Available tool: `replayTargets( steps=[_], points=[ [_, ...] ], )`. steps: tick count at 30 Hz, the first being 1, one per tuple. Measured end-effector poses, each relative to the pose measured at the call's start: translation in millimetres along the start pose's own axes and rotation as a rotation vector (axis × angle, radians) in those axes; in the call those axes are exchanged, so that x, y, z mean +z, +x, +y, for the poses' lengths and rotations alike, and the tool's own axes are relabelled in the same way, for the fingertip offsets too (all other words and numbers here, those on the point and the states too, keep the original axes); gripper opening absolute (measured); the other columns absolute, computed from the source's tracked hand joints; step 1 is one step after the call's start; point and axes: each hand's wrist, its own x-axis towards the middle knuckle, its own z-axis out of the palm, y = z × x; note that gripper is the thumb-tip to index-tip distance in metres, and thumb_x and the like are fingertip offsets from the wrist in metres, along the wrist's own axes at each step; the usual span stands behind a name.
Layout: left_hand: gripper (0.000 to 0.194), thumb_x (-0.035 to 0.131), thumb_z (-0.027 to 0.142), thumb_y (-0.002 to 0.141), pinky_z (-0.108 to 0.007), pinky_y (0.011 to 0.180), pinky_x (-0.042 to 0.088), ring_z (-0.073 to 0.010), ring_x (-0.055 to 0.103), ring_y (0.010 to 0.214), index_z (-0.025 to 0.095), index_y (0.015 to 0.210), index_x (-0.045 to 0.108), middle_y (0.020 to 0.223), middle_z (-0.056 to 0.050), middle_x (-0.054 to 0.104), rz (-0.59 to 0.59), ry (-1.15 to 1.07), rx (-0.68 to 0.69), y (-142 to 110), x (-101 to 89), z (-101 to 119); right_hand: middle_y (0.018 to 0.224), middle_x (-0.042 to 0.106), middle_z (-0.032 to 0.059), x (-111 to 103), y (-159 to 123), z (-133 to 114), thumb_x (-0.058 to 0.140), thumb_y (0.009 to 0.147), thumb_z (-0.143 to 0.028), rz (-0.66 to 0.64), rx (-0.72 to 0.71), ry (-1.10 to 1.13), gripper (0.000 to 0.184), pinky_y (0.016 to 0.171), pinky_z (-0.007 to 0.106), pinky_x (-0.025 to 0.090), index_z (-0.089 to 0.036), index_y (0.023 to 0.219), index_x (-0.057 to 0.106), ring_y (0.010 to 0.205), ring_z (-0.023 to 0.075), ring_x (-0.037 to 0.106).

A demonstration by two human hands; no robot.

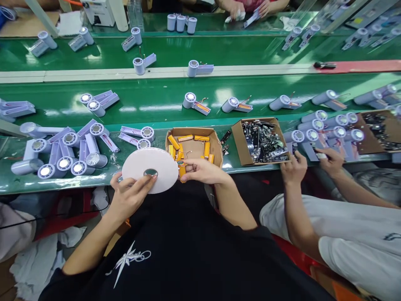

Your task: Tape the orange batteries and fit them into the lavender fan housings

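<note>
My left hand [133, 194] grips a flat white tape roll [166, 165], with fingers over its face near the centre hole. Close by on the right, my right hand [200, 170] pinches an orange battery cell [182, 172] at the roll's edge. Both are held just in front of an open cardboard box [216, 140], where several more orange cells [185, 138] lie along the walls. Part of that box is hidden behind the roll and my right hand.
Lavender fan housings [65, 163] with open handles crowd the bench at left; others rest on the green conveyor [156, 94]. A box of small circuit boards [263, 140] stands to the right, beside a co-worker's hands [294, 167]. Another person's hands [234, 9] work across the line.
</note>
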Motion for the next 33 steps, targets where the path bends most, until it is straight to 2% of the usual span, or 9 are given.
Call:
replayTargets(
  steps=[5, 8, 11, 14, 18, 21, 24, 28, 33],
  points=[
    [0.067, 0.081, 0.02, 0.097, -0.053, 0.115, 0.029, -0.0287, 0.052, 0.102, 0.034, 0.16, 0.063, 0.116, -0.004, 0.085, 0.005, -0.002, -0.158, -16.5, 12.1, 17.6, 0.081, 0.081, -0.0009, 39.4, 18.9, 17.9, 0.103, 0.066, -0.052, 0.343, -0.146, 0.413, 0.064, 0.087, 0.038, 0.068, -0.024, 0.114, 0.07, 0.084, 0.0241, 0.082],
    [0.061, 0.082, 0.023, 0.095, -0.055, 0.113, 0.032, -0.0301, 0.055, 0.105, 0.036, 0.153, 0.069, 0.121, -0.006, 0.083, -0.121, -0.081, -0.236, -40.3, 19.4, 25.1, 0.09, 0.084, 0.0002, 15.1, 13.8, 4.3, 0.101, 0.071, -0.058, 0.647, -0.386, 0.499, 0.06, 0.086, 0.035, 0.071, -0.028, 0.109, 0.067, 0.092, 0.023, 0.084],
    [0.063, 0.086, 0.024, 0.09, -0.06, 0.117, 0.032, -0.0363, 0.056, 0.122, 0.034, 0.15, 0.071, 0.136, -0.009, 0.078, -0.331, -0.107, -0.368, -61.8, 26.9, 8.7, 0.109, 0.086, 0.0016, -23.8, 5.2, -11.6, 0.098, 0.079, -0.059, 0.879, -0.597, 0.458, 0.056, 0.092, 0.034, 0.071, -0.03, 0.115, 0.066, 0.11, 0.0221, 0.084],
    [0.076, 0.096, 0.039, 0.083, -0.062, 0.118, 0.037, -0.0431, 0.05, 0.139, 0.03, 0.153, 0.067, 0.15, -0.014, 0.07, -0.424, -0.157, -0.466, -58.3, 34.8, -22.2, 0.116, 0.087, 0.0069, -29.1, 5.9, -8.6, 0.101, 0.074, -0.058, 0.81, -0.522, 0.356, 0.061, 0.1, 0.043, 0.071, -0.027, 0.117, 0.069, 0.117, 0.0283, 0.084],
    [0.047, 0.082, 0.046, 0.099, -0.049, 0.106, 0.051, -0.0319, 0.062, 0.122, 0.024, 0.139, 0.072, 0.131, -0.013, 0.074, -0.084, -0.245, -0.427, -0.9, 41.1, -41.3, 0.12, 0.087, 0.014, 8.4, 13.7, 9.0, 0.098, 0.072, -0.065, 0.686, -0.322, 0.194, 0.067, 0.107, 0.052, 0.069, -0.021, 0.116, 0.075, 0.117, 0.0354, 0.083],
    [0.03, 0.069, 0.046, 0.109, -0.039, 0.094, 0.054, -0.0238, 0.067, 0.105, 0.022, 0.127, 0.074, 0.113, -0.009, 0.075, 0.143, -0.32, -0.26, 55.9, 40.5, -28.9, 0.123, 0.086, 0.0136, 31.0, 13.6, 11.2, 0.096, 0.073, -0.066, 0.64, -0.269, 0.092, 0.071, 0.11, 0.052, 0.069, -0.018, 0.123, 0.078, 0.117, 0.036, 0.083],
    [0.026, 0.072, 0.045, 0.108, -0.038, 0.085, 0.049, -0.0207, 0.064, 0.091, 0.026, 0.124, 0.079, 0.099, -0.005, 0.073, 0.179, -0.29, -0.104, 93.8, 40.6, -9.0, 0.123, 0.086, 0.0107, 39.2, 7.2, 6.9, 0.091, 0.082, -0.061, 0.621, -0.31, -0.052, 0.059, 0.109, 0.048, 0.069, -0.02, 0.122, 0.081, 0.114, 0.0333, 0.085],
    [0.018, 0.068, 0.029, 0.11, -0.036, 0.078, 0.042, -0.019, 0.058, 0.083, 0.031, 0.12, 0.082, 0.089, -0.003, 0.071, 0.147, -0.313, -0.019, 108.5, 47.7, 7.9, 0.11, 0.088, 0.0096, 40.8, -2.9, 9.2, 0.083, 0.094, -0.055, 0.642, -0.391, -0.266, 0.041, 0.101, 0.044, 0.072, -0.021, 0.118, 0.083, 0.102, 0.0318, 0.087],
    [0.024, 0.055, 0.022, 0.112, -0.035, 0.085, 0.052, -0.0211, 0.064, 0.097, 0.021, 0.106, 0.078, 0.103, -0.009, 0.073, 0.211, -0.316, -0.076, 105.9, 41.6, 16.5, 0.122, 0.087, 0.0123, 31.9, -5.9, 23.4, 0.074, 0.103, -0.046, 0.773, -0.517, -0.599, 0.046, 0.102, 0.046, 0.07, -0.023, 0.143, 0.075, 0.11, 0.0332, 0.085]
  ],
)
